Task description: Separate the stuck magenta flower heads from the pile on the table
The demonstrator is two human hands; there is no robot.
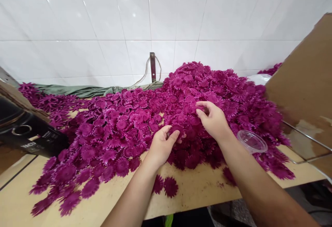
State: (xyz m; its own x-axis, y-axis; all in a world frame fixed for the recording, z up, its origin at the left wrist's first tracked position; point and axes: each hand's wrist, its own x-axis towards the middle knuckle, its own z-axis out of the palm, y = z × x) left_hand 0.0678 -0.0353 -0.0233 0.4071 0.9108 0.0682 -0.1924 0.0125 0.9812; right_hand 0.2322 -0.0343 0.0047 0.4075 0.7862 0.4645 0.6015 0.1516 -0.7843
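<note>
A large heap of magenta artificial flower heads (121,123) spreads over the pale tabletop (197,192), highest right of centre. My left hand (164,142) is in front of the heap's middle, its thumb and fingers closed on a magenta flower head (177,129). Higher and to the right, my right hand (211,118) is over the heap with thumb and index finger brought close together at a flower; whether it grips that flower is hard to make out. Two loose flower heads (171,187) lie on the tabletop below my left hand.
A clear round plastic container (252,141) rests against the heap beside my right forearm. Cardboard (303,82) stands at the right. At the left lies a black cylindrical container (31,133). Green cloth (75,90) and a metal bracket (153,67) are along the white tiled wall.
</note>
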